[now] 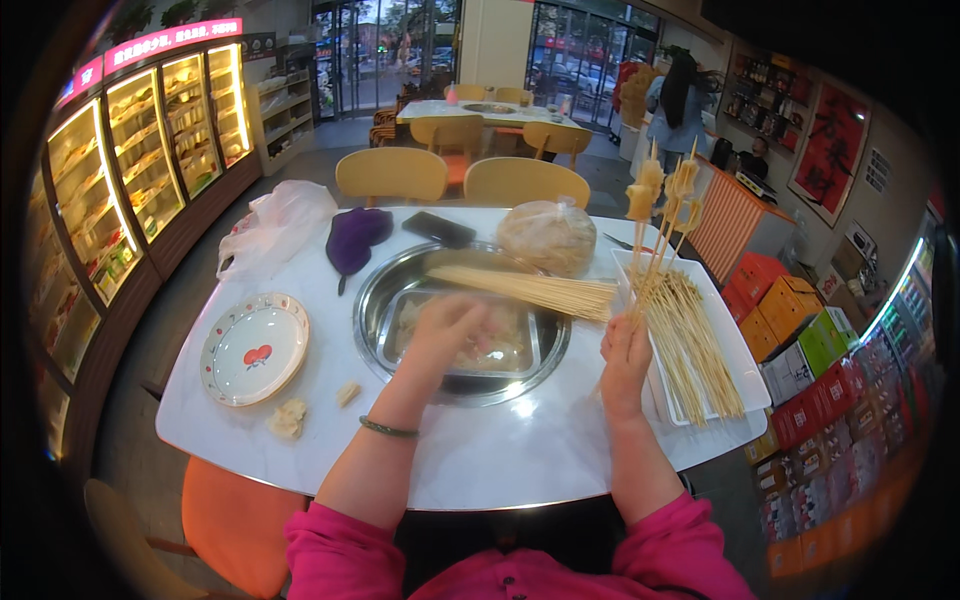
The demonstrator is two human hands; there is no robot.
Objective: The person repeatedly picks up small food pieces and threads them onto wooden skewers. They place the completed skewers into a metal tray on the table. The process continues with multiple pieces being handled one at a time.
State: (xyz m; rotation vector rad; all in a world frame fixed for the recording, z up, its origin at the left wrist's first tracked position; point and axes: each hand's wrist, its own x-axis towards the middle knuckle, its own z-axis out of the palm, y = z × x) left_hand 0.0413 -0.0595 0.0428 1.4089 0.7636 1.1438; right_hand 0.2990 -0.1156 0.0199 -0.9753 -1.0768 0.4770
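Note:
My right hand grips several bamboo skewers upright, with pale yellowish food pieces threaded near their tips. Blurred by motion, my left hand is over a rectangular metal tray; whether its fingers hold anything cannot be made out. Pale, wet-looking food lies in that tray, which sits inside a round steel basin set in the table. A bundle of bare bamboo skewers rests across the basin. Right of my right hand, a white tray contains many loaded skewers.
On the white table are a patterned plate, food scraps, a plastic bag, a purple cloth item, a dark phone and a bagged bundle. Chairs face me; a person stands beyond.

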